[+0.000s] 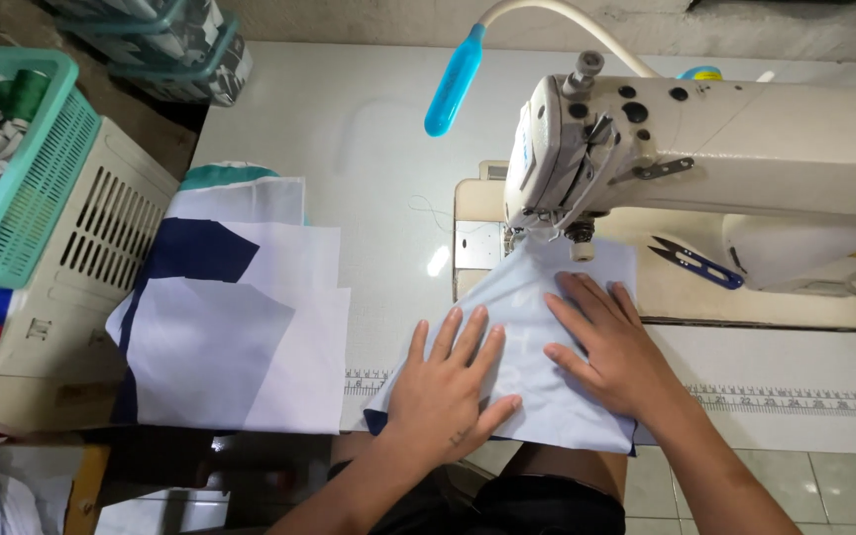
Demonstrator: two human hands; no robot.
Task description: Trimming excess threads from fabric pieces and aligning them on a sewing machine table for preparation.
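Note:
My left hand lies flat, fingers spread, on a light blue piece of cloth near the table's front edge. My right hand rests flat on the same cloth, closer to the cream sewing machine. The cloth's far edge sits under the machine's presser foot. A dark blue layer shows at the cloth's lower corners. Neither hand grips anything.
A stack of white and navy cloth pieces lies left of my hands. Blue thread snips rest on the machine bed. A teal basket of thread cones stands at far left on a cream box. A blue lamp hangs above the white table.

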